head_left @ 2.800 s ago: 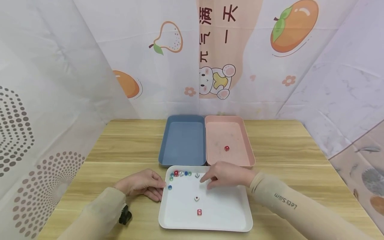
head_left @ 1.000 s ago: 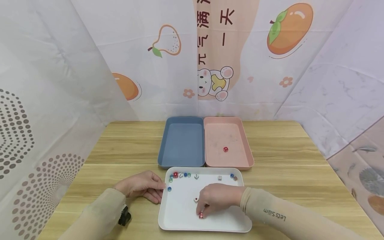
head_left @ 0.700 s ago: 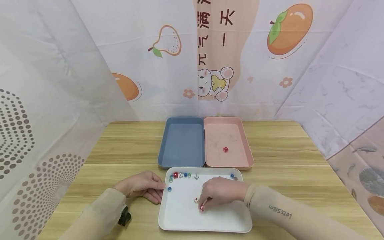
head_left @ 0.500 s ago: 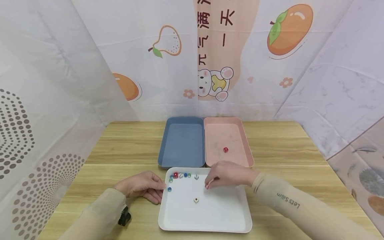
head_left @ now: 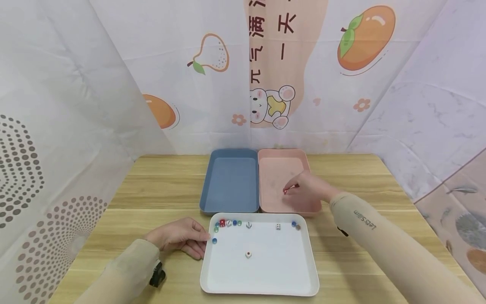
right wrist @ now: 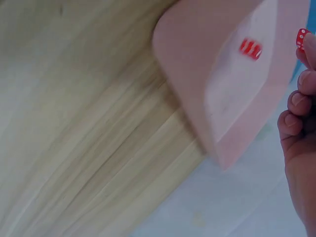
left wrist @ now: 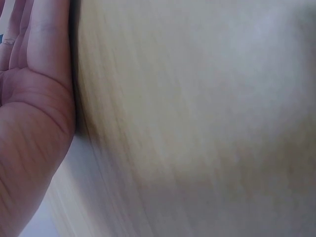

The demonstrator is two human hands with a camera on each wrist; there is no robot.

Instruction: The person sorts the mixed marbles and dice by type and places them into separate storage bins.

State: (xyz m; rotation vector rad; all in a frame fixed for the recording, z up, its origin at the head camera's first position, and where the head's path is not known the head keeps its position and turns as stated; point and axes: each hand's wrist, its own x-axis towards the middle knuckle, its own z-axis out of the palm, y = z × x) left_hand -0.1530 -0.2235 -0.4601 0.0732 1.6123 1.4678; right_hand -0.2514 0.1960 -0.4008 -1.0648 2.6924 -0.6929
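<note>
My right hand (head_left: 305, 186) is over the pink tray (head_left: 276, 166), pinching a red die (right wrist: 302, 39) with white pips between thumb and fingertips. Another red die (right wrist: 250, 49) shows blurred inside that tray in the right wrist view; in the head view the hand hides it. At the left rim of the white tray (head_left: 262, 287), my left hand (head_left: 182, 235) touches the edge, its fingers fairly straight beside the tray wall. The left wrist view shows its palm along the wooden table.
The white tray holds a red die (head_left: 222, 222), white dice such as one (head_left: 248, 254) near its middle, and several small blue, green and brown round beads along its far side. A blue tray (head_left: 230, 185) stands left of the pink one. A patterned curtain (head_left: 212, 105) hangs behind.
My right hand has picked the red die up from the white tray's front and carried it away from me, over the pink tray. The left hand has stayed at the rim.
</note>
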